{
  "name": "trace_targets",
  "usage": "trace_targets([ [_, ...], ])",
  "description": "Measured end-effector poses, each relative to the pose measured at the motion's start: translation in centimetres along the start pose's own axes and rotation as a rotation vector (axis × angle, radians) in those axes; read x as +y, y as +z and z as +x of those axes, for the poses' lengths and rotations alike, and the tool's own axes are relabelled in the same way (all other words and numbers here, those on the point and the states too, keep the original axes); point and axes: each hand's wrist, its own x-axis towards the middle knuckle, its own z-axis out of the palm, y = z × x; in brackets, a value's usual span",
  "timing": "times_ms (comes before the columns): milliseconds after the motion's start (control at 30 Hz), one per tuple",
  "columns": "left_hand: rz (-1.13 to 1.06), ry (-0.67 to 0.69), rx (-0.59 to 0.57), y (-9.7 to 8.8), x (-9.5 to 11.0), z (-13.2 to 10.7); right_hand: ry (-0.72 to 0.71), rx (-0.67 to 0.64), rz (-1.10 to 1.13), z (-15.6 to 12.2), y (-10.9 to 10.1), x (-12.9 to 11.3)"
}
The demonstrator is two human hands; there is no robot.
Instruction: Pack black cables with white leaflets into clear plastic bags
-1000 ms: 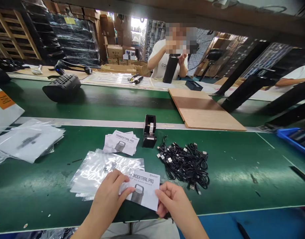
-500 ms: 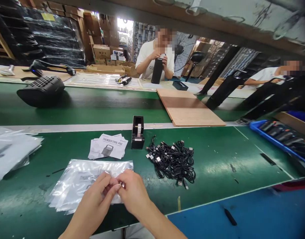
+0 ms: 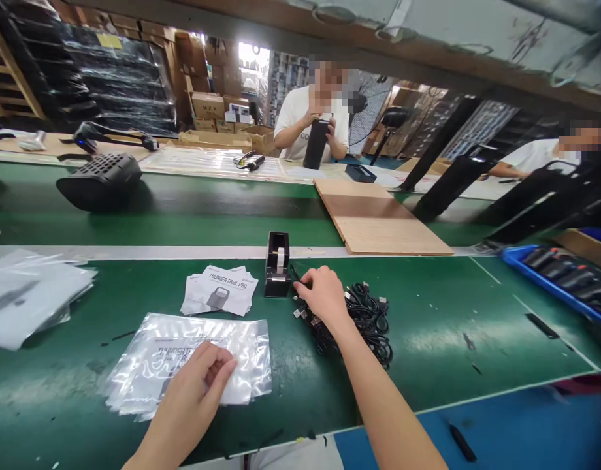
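Observation:
My left hand (image 3: 200, 382) rests on the top clear plastic bag (image 3: 193, 356) of a stack near the table's front edge, fingers curled and pinching the bag, which shows a printed leaflet inside. My right hand (image 3: 323, 297) reaches forward onto the pile of coiled black USB cables (image 3: 364, 316), fingers closed around one at the pile's left side. A stack of "Thunder Trail Pro" leaflets (image 3: 219, 290) lies behind the bags. A black tape dispenser (image 3: 277, 264) stands just left of my right hand.
More bagged sheets (image 3: 29, 297) lie at the left. A black speaker (image 3: 102, 183) sits on the far belt, a wooden board (image 3: 379, 219) to its right. A blue tray (image 3: 558, 274) holds parts at the right. Two people work across the line.
The leaflet went into the top bag under both hands. My right hand then left the bag and moved forward onto the cable pile. My left hand stays on the bag.

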Motion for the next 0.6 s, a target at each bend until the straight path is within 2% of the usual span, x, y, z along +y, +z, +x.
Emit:
trace_targets([
  [67,-0.031,-0.013,0.021,0.0,0.3,0.0,-0.016,0.07,0.097,-1.1,-0.5,-0.5],
  [133,-0.048,-0.015,0.024,0.0,0.3,0.0,0.0,0.082,0.333,-3.0,-1.1,-1.1],
  [167,-0.048,-0.013,0.014,0.0,0.2,0.0,0.019,0.016,0.511,-4.2,-1.3,-1.5],
  [200,-0.046,-0.012,-0.001,0.0,0.1,0.0,0.041,-0.106,0.692,-5.4,-1.4,-1.9],
  [267,-0.053,-0.011,-0.022,0.0,-0.3,0.1,0.076,-0.443,0.833,-8.0,-1.1,-2.5],
  [333,-0.088,-0.01,0.003,0.1,-0.6,0.3,0.028,-0.604,0.698,-9.9,-0.7,-2.8],
  [367,-0.115,-0.007,0.032,0.2,-0.8,0.3,-0.026,-0.625,0.597,-10.5,-0.6,-2.9],
  [433,-0.175,0.002,0.093,0.3,-0.8,0.3,-0.148,-0.621,0.432,-11.0,-0.5,-3.1],
  [500,-0.211,0.006,0.134,0.4,-0.6,0.0,-0.214,-0.617,0.371,-10.7,-0.6,-3.5],
  [600,-0.183,0.007,0.191,0.4,0.2,-0.6,-0.156,-0.564,0.429,-10.0,-0.2,-4.6],
])
